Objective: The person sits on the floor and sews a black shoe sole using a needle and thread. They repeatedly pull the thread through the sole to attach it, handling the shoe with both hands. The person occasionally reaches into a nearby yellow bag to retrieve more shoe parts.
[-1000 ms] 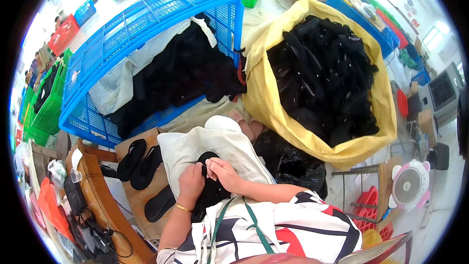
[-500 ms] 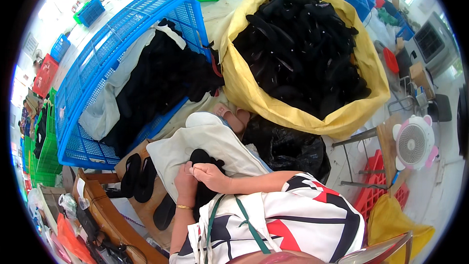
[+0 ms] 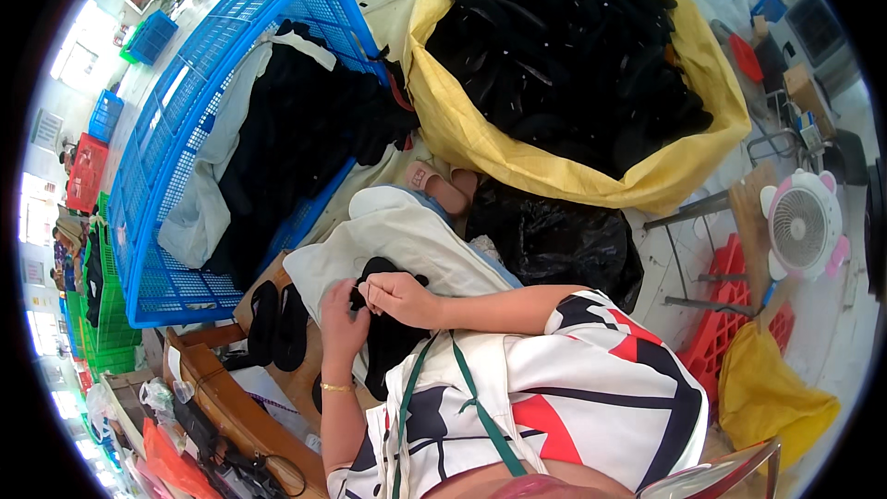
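Observation:
Both hands meet over my lap, above black slipper-shaped fabric pieces (image 3: 393, 342) lying on a white cloth (image 3: 407, 236). My right hand (image 3: 404, 300) is closed, thumb and fingertips pinched together; whatever it grips is too small to make out. Close against it on the left is my left hand (image 3: 343, 322), fingers curled toward the right fingertips, with a bit of black showing between the hands. What it holds is hidden. To the left, black slipper-shaped pieces (image 3: 278, 325) lie side by side on a brown board.
Ahead left, a blue plastic crate (image 3: 199, 83) lined with pale cloth holds a heap of black pieces. A yellow woven sack (image 3: 554, 171) full of them stands ahead right, with a black plastic bag (image 3: 554, 238) below it. A fan (image 3: 800, 225) stands right; a wooden drawer (image 3: 236, 407) lies lower left.
My left hand has loosened its closed pinch and drawn slightly away from the right fingertips. The view has tilted, so the crate and sack appear higher.

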`<state>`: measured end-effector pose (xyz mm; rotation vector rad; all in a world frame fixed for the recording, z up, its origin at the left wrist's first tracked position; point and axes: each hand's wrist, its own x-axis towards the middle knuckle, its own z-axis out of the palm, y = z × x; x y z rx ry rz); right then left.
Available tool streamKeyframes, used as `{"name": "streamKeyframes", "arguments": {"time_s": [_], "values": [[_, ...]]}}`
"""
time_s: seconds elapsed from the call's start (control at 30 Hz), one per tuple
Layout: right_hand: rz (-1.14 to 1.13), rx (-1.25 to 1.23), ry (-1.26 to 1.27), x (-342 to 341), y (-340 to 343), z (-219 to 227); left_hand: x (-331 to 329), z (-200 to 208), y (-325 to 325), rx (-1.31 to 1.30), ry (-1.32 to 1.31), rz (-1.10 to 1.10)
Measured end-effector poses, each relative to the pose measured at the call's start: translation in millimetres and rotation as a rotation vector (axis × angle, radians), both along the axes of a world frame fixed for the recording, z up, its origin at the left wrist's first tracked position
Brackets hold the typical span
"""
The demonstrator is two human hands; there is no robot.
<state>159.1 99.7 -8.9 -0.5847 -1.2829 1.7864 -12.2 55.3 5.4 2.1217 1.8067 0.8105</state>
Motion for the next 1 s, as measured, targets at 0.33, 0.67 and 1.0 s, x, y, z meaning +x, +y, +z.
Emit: {"name": "streamKeyframes", "arguments": {"time_s": [0.33, 0.67, 1.0], "values": [[-0.14, 0.898, -0.258, 29, 10, 34, 15, 10, 11, -0.668, -0.439, 0.336], [-0.088, 0.273, -0.602, 80, 19, 2, 0, -6, -24, -0.67, -1.484, 0.533], [-0.132, -0.471, -0.202, 92, 43, -26, -1, -27, -34, -0.694, -1.899, 0.44]]}}
